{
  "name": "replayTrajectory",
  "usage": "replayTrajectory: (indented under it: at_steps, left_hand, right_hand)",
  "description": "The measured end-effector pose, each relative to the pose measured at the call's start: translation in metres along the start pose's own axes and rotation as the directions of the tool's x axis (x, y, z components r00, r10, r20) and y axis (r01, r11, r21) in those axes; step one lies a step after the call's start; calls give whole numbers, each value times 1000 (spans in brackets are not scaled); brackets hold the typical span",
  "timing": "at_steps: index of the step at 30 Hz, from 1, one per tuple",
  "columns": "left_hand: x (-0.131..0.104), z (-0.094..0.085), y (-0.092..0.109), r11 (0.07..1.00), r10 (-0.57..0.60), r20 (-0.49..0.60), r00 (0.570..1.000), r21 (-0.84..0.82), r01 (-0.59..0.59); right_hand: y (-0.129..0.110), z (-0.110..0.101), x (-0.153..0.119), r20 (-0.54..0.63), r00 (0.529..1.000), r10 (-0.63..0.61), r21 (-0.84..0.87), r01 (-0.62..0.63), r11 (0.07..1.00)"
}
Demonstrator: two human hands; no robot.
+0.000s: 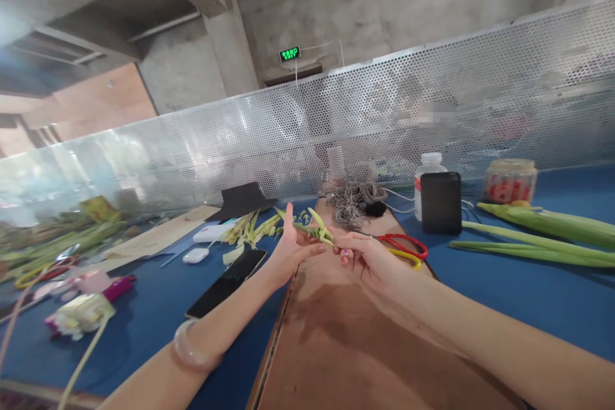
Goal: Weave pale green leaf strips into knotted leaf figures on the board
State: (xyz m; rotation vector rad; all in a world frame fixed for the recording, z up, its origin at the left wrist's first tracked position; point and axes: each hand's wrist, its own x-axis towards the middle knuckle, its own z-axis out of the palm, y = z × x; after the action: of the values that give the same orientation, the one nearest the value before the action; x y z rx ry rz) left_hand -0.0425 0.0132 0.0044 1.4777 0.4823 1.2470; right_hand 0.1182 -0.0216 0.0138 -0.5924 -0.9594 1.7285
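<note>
A small piece of knotted or woven green leaf strips (317, 229) is between my hands above the wooden board. My left hand (291, 250) supports it from the left, one finger sticking up and the others curled beneath it. From the right, my right hand (362, 256) pinches its lower end between thumb and fingers. Just behind the right hand lie scissors with red and yellow handles (406, 250), their blades partly hidden. Several cut pale green strips (254, 229) lie beyond my left hand.
The wooden board (327, 352) crosses a blue table (480, 307). Grey yarn (358, 202), a black power bank (441, 203), a white bottle (431, 163) and a glass jar (510, 180) stand behind. Long green leaves (552, 224) lie right; a phone (228, 282) lies left.
</note>
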Motion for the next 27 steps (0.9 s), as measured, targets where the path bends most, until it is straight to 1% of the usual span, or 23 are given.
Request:
replayTrajectory:
  at_steps: [3, 6, 8, 12, 16, 19, 23, 25, 27]
  left_hand:
    - [-1, 1, -1, 998, -42, -42, 998, -39, 41]
    - [-2, 3, 0, 997, -59, -45, 997, -57, 57]
    - [-3, 5, 2, 996, -78, -44, 996, -55, 76]
    - [-5, 8, 6, 993, -102, -57, 993, -69, 98]
    - [-4, 7, 5, 987, -124, -76, 989, -111, 116]
    - [-3, 7, 4, 980, -153, -75, 985, -143, 141]
    - [-1, 8, 3, 970, -166, -77, 983, -190, 149]
    - [-1, 8, 3, 966, -187, -84, 979, -194, 168]
    - [-1, 8, 2, 962, -218, -100, 971, -188, 196]
  right_hand:
    - [2, -2, 2, 12, 1000, 21, 2, -21, 1000]
    - [3, -2, 1, 16, 1000, 24, 15, -25, 1000]
    - [4, -2, 0, 20, 1000, 11, -4, -11, 1000]
    - [5, -3, 0, 53, 995, -82, -126, 88, 988]
    - [5, 1, 2, 64, 987, -148, -338, 161, 927]
    - [2, 7, 1, 50, 975, -215, -522, 209, 827]
    - [1, 11, -6, 50, 959, -278, -740, 223, 635]
    - [3, 9, -8, 90, 946, -313, -811, 252, 528]
    - [5, 5, -7, 166, 914, -370, -868, 314, 386]
